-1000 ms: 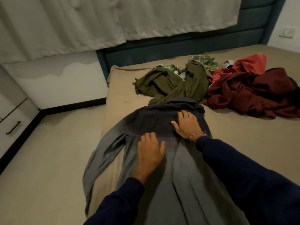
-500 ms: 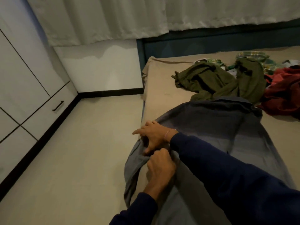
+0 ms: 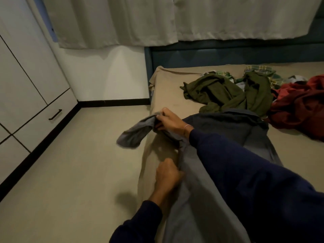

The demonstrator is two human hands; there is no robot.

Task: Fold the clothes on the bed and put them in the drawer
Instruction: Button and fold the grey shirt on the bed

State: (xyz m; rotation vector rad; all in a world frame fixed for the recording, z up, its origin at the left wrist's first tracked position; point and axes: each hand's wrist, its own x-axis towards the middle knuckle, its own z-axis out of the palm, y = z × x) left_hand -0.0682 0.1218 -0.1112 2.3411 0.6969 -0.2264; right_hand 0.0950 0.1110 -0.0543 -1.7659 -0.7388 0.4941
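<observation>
A grey shirt (image 3: 228, 130) lies flat on the bed (image 3: 168, 88), collar towards the headboard. My right hand (image 3: 171, 122) grips its left sleeve (image 3: 135, 135) and holds it lifted, the cuff end hanging past the bed's edge. My left hand (image 3: 167, 174) pinches the shirt's left side seam lower down. My right forearm crosses over the shirt's body. A white drawer (image 3: 43, 123) with a black handle sits low in the wardrobe on the left.
An olive garment (image 3: 226, 92), a green plaid one (image 3: 259, 70) and a dark red heap (image 3: 298, 106) lie further up the bed. Beige floor (image 3: 70, 172) separates bed and wardrobe. Curtains (image 3: 157, 20) hang above a dark headboard (image 3: 228, 55).
Both hands left the shirt's chest and went to its left side. The right hand has taken the sleeve and lifted it off the bed; the view swung left.
</observation>
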